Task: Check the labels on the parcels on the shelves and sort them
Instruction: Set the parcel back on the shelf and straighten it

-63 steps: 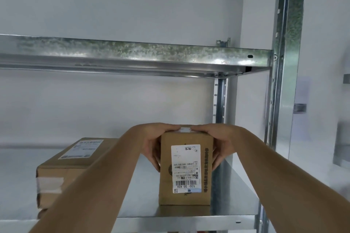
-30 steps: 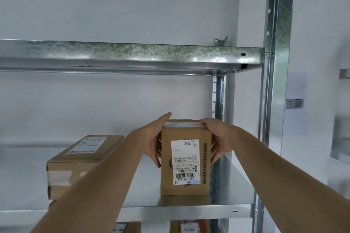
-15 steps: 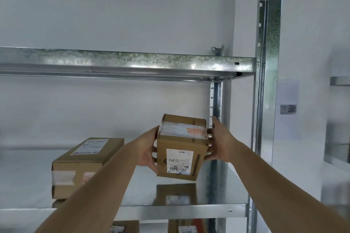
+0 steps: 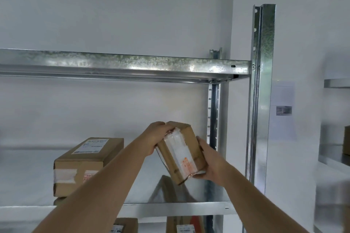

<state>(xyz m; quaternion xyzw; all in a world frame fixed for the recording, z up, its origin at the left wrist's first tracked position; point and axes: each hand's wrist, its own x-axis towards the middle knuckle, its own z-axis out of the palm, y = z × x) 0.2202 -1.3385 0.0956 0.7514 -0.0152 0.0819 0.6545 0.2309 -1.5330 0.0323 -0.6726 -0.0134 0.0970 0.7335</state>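
I hold a small brown cardboard parcel in the air above the metal shelf, tilted so its taped side with clear tape and orange print faces me. My left hand grips its upper left end. My right hand cups its lower right end. The parcel's white barcode label is turned away, out of sight. A larger brown parcel with a white label on top lies on the shelf to the left.
A galvanised upright post stands right of the parcel, and an upper shelf beam runs overhead. Two labelled parcels show on the shelf below. Another shelf unit is at the far right.
Both hands lifted the small parcel off the shelf and rotated it, so the labelled face turned away and the taped side now faces me. The view also tilted upward.
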